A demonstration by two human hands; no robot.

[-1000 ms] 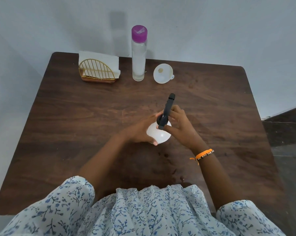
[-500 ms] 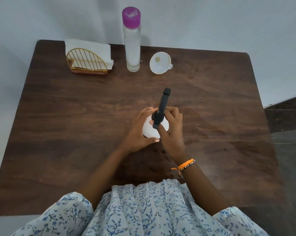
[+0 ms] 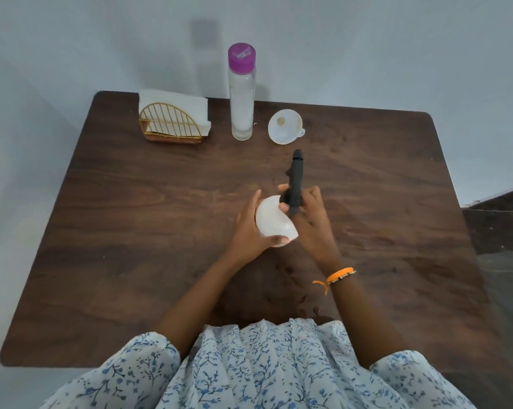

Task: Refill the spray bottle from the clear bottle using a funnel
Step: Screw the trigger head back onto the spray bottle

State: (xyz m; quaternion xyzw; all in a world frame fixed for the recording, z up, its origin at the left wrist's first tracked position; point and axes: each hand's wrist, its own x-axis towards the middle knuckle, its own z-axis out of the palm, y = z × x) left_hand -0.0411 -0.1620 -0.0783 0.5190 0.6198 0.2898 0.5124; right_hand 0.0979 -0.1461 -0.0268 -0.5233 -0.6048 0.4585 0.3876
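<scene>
A dark brown wooden table [image 3: 131, 231] stands against a pale grey wall. Near its middle my left hand [image 3: 249, 231] wraps the round white plastic spray bottle [image 3: 274, 221], thumb on its near side. My right hand [image 3: 309, 214] grips the black matte trigger head [image 3: 293, 184], whose long axis points away from me toward the far edge. I judge the head is coming off to the right; whether the neck is free I cannot tell. Far from me lies the white translucent funnel [image 3: 284, 126], nearer to my right hand. Left of it stands the tall clear bottle with purple cap [image 3: 242, 93], then a gold wire napkin holder [image 3: 172, 122].
</scene>
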